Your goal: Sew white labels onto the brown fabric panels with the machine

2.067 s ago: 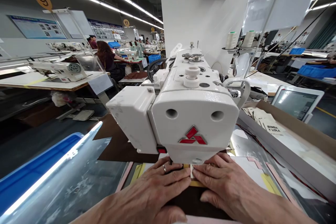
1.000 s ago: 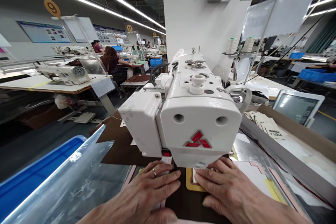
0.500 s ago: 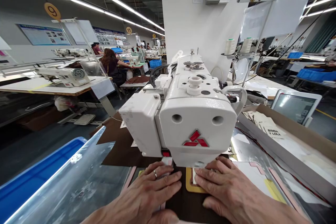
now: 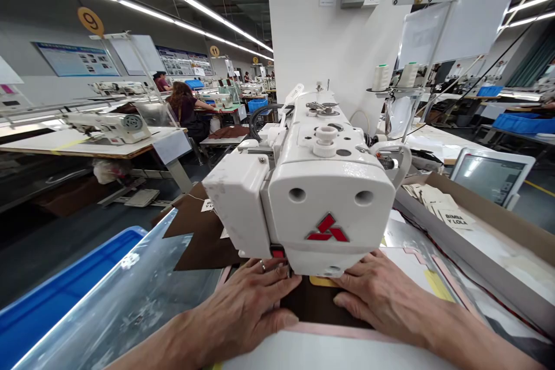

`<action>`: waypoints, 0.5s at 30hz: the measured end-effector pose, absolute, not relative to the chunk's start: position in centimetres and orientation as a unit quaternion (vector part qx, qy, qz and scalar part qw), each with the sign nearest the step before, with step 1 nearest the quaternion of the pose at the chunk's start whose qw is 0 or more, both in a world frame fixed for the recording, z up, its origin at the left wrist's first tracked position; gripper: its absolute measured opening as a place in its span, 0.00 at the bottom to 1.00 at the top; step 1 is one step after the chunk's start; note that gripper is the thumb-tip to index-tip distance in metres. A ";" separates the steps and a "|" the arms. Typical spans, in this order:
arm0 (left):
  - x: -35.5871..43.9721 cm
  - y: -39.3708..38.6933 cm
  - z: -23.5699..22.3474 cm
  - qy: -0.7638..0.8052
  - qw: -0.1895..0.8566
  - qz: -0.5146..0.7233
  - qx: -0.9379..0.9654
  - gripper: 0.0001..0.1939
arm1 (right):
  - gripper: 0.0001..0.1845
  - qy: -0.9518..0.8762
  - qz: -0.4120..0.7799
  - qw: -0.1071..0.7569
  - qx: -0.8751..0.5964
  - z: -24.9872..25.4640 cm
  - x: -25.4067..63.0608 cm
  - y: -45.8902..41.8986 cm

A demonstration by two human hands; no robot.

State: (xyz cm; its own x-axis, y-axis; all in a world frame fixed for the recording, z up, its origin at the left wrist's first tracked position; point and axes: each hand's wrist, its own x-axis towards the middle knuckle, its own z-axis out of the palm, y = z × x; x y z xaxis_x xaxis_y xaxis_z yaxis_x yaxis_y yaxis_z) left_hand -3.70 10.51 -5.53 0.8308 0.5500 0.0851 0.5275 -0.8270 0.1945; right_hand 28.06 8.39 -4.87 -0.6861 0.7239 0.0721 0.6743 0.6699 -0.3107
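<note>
My left hand (image 4: 255, 303) lies flat with fingers outstretched on the left part of a dark brown fabric piece (image 4: 314, 305). Over the right part rests my right hand (image 4: 379, 292), also flat, its fingertips beneath the front of a white sewing machine (image 4: 329, 202). Between the hands, the near edge of a yellow frame (image 4: 323, 281) shows on the fabric; the machine head hides the rest of it, as well as the needle area. A pink-edged white plate (image 4: 333, 347) lies under the fabric and extends toward me.
Left of the machine lie brown fabric pieces (image 4: 203, 248) with white labels, near a blue bin (image 4: 65, 295). On the right, a cardboard box (image 4: 503, 231) holds printed labels (image 4: 453, 217). A screen (image 4: 489, 176) stands behind it. Another person (image 4: 186, 107) sits farther back.
Both hands have slid forward with the brown fabric and the yellow frame, toward and under the machine head. Less of the frame shows, and more of the white plate is visible in front.
</note>
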 end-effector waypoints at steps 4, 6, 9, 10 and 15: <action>-3.6 10.5 -5.6 0.292 0.094 0.069 0.949 0.26 | 0.14 -0.910 0.132 0.102 -0.378 -5.0 28.2 8.5; -3.7 10.4 -5.6 0.289 0.085 0.079 0.950 0.25 | 0.14 -0.911 0.128 0.111 -0.375 -5.0 28.2 8.4; -3.8 10.1 -5.6 0.281 0.053 0.081 0.955 0.25 | 0.14 -0.912 0.121 0.118 -0.373 -5.0 28.1 8.4; -3.9 10.1 -5.6 0.276 0.044 0.080 0.957 0.25 | 0.15 -0.912 0.119 0.118 -0.373 -5.1 28.1 8.4; -4.0 10.0 -5.3 0.271 0.027 0.085 0.958 0.24 | 0.16 -0.913 0.124 0.129 -0.367 -5.1 28.2 8.3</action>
State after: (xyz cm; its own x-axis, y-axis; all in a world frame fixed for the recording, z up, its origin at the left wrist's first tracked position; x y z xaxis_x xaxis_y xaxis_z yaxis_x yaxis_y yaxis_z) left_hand -3.98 9.96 -5.29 0.8388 0.5238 0.1482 0.5147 -0.8518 0.0975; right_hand 28.17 8.35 -5.09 -0.6970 0.7024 0.1442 0.6386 0.6995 -0.3207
